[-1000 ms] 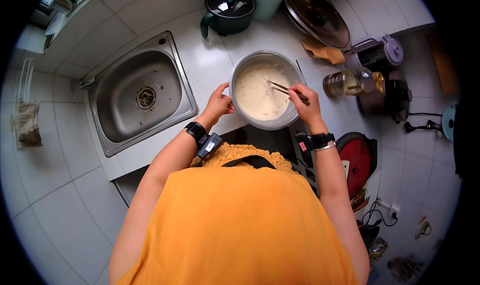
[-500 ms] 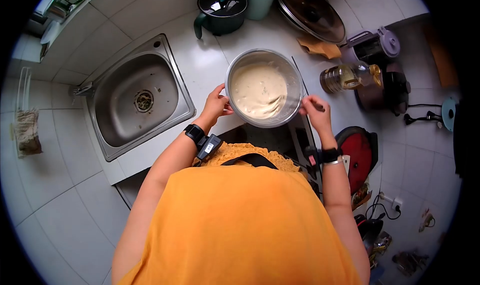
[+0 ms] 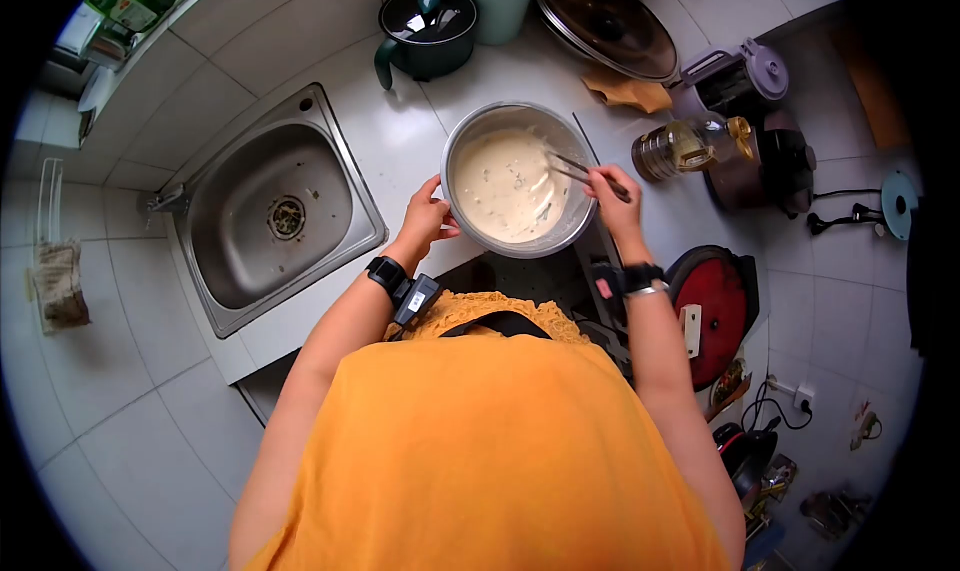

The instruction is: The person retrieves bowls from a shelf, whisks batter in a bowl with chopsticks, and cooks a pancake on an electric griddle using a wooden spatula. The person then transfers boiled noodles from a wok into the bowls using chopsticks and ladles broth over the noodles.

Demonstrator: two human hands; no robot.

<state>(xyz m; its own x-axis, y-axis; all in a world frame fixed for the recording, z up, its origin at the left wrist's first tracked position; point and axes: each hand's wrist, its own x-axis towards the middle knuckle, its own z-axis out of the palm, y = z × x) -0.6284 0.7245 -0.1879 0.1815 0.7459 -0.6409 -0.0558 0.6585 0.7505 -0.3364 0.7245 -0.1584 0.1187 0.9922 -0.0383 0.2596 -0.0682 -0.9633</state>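
A metal bowl [image 3: 462, 218] of pale, creamy batter [image 3: 505, 186] sits at the front of the white counter. My left hand [image 3: 428, 216] grips the bowl's left side, with the thumb near its lower edge. On the right, my right hand [image 3: 614, 191] is closed on a pair of dark chopsticks [image 3: 570, 166]. Their tips reach over the rim to the batter's right part. Small darker bits show in the batter.
Left is a steel sink [image 3: 270, 201]. Behind stand a dark green lidded pot [image 3: 428, 46], a pale green container [image 3: 500, 6] and a large lid [image 3: 610, 26]. An oil bottle [image 3: 668, 153], an orange cloth [image 3: 628, 91] and a purple appliance [image 3: 745, 76] are at right.
My right hand moved out to the bowl's right edge, then back inward and up with the chopsticks. The batter's surface pattern has changed. My left hand stays at the bowl's side.
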